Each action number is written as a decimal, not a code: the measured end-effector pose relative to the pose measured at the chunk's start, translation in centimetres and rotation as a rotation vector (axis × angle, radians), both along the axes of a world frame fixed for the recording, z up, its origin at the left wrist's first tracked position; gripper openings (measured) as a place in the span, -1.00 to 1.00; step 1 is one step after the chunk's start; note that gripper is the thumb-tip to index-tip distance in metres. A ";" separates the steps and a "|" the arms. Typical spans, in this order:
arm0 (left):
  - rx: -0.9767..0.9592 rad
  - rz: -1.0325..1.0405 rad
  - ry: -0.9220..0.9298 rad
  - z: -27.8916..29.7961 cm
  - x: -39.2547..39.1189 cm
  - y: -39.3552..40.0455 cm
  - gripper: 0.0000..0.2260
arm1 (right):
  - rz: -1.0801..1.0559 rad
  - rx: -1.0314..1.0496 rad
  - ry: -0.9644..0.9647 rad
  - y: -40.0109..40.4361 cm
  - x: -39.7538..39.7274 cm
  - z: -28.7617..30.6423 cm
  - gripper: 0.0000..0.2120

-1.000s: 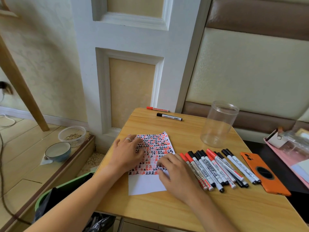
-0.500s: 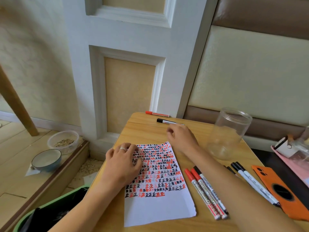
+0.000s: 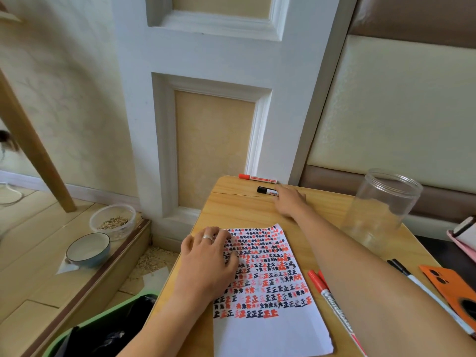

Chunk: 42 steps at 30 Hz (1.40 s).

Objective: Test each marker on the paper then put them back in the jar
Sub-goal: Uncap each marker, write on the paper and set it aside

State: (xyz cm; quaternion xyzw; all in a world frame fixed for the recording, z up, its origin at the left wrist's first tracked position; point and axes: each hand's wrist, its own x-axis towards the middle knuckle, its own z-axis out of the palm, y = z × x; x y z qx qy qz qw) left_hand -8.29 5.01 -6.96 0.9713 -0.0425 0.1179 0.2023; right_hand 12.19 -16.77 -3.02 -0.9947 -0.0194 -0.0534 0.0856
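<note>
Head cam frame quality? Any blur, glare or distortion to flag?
Head view: wide-angle bowing along the white door frame; soft daylight, no harsh glare; clear plastic jar low-contrast against the wooden table; dark object at the left edge smeared; right hand slightly soft.

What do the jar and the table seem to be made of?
Jar: clear, probably plastic; the wall and table show through its faintly cloudy side. Table: light wood or wood-look laminate, smooth matte; grain lines run across it.

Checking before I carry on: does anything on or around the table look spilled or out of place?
Yes. Grain lies scattered on the floor beside the table, below the clear tub of grain. The jar stands upright, empty.
</note>
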 end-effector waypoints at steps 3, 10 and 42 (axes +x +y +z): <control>0.000 -0.001 -0.006 0.0 0.0 0.0 -0.61 | 0.048 0.069 -0.092 0.2 -1.1 -0.1 -0.74; 0.000 -0.010 -0.003 0.2 -0.1 -0.3 -0.61 | 0.368 0.082 -0.057 -0.1 -5.6 0.1 -0.75; -0.151 -0.589 0.097 3.7 -7.7 -1.9 -0.62 | 0.549 0.078 -0.474 0.1 -30.6 -1.1 -0.82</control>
